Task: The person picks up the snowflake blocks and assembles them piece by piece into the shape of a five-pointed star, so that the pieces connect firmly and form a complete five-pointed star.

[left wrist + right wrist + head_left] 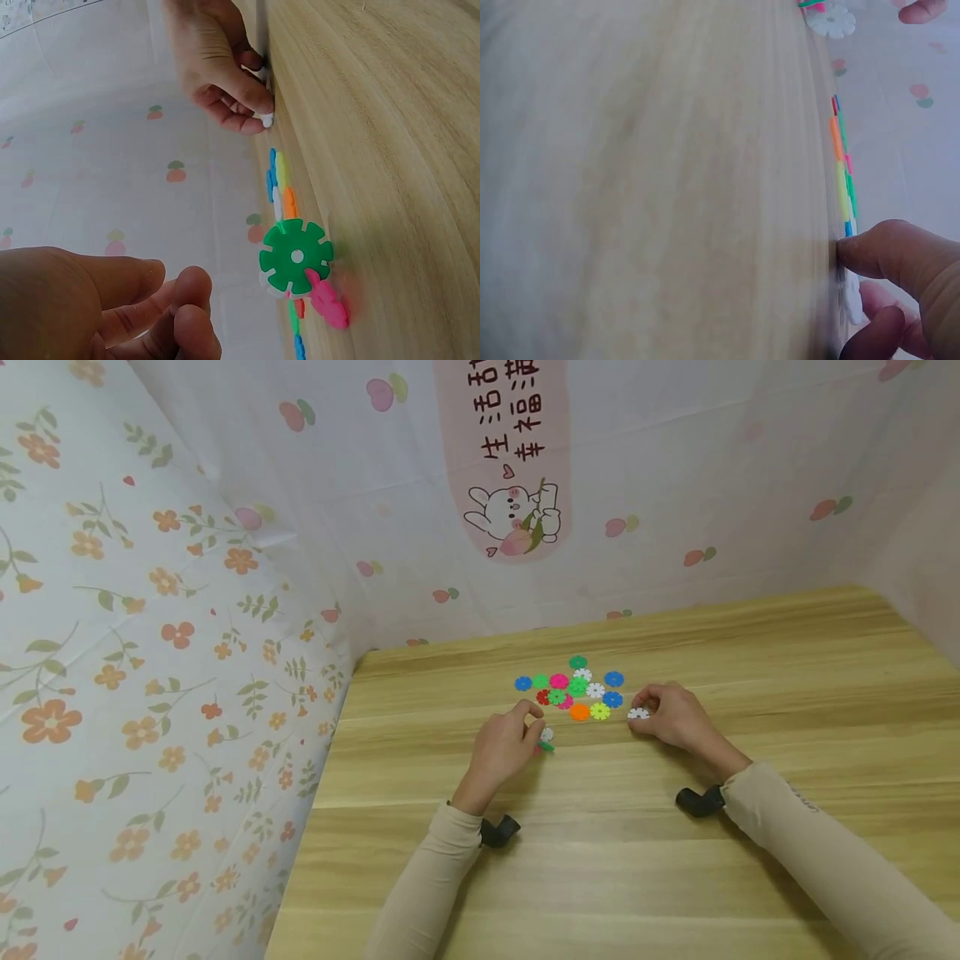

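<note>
My right hand (678,718) pinches a white notched disc (638,714) between thumb and fingers, low over the table to the right of the pile. In the right wrist view the white disc (851,296) shows edge-on beside the thumb. My left hand (506,745), fingers loosely bent and holding nothing, is next to a small joined group of discs. That group has a green disc (279,244) standing upright, slotted with a pink disc (330,306), and a white disc (831,22). In the head view the left hand partly hides the group.
Several flat notched discs lie beyond the hands, among them an orange disc (580,712), a yellow disc (600,712) and a blue disc (614,679). They rest on a wood-grain table (600,877). Patterned cloth (337,460) hangs behind and on the left.
</note>
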The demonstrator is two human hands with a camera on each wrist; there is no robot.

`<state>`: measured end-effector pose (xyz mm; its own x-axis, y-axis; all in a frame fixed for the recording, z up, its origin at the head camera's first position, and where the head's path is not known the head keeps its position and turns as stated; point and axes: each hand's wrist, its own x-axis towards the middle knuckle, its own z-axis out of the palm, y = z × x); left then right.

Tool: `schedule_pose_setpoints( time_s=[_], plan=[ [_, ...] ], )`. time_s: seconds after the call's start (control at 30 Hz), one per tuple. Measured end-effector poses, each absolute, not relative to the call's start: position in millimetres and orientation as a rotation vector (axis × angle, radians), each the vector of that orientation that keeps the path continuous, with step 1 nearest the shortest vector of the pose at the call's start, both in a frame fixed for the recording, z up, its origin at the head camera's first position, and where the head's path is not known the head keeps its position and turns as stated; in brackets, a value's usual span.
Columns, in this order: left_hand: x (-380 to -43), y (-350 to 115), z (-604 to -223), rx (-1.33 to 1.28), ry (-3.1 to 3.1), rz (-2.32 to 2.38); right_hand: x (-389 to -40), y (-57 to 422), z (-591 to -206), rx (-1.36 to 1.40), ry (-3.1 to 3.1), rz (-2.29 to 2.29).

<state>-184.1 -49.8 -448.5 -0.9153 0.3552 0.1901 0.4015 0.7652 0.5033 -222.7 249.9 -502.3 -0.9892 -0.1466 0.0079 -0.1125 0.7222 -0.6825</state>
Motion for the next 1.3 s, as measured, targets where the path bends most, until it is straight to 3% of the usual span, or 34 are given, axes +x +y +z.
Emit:
schedule_pose_setpoints(
  time_s=[0.77, 1.3],
  plan=[
    [-180, -43, -445, -0.632, -2.912, -0.877, -214, 246, -491, -0.299, 2.68, -1.289],
    [-180, -35, -446, -0.724, -2.872, -0.797, -199, 204, -455, -0.32, 2.31, -1.651]
  ],
)
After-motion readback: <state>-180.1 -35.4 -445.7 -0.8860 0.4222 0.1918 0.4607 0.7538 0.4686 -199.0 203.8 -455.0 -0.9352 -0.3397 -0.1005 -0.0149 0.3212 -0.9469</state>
